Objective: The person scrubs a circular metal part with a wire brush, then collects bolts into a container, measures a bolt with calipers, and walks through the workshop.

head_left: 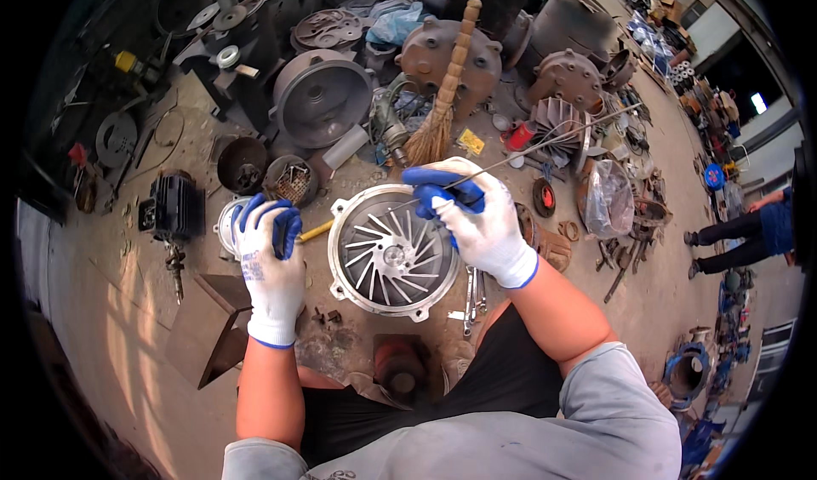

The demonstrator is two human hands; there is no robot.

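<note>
My right hand (pixel 485 220), in a white glove with blue fingertips, pinches a long thin metal rod (pixel 553 140). The rod slants up to the far right, its near end over a round metal housing (pixel 342 289). Inside that housing sits a silver impeller (pixel 393 257) with curved vanes radiating from its hub. To the left of the housing my gloved left hand (pixel 271 246) is raised, fingers loosely bent and apart, with nothing visible in them. Beside its thumb a yellow handle (pixel 317 231) reaches toward the housing; its other end is hidden behind the hand.
A straw broom (pixel 451 80) stands beyond the housing among large cast covers (pixel 319 97). A black motor (pixel 173 206) and an angled metal plate (pixel 200 331) lie left. Wrenches (pixel 470 301) are near my right knee. Another person (pixel 749 233) stands far right.
</note>
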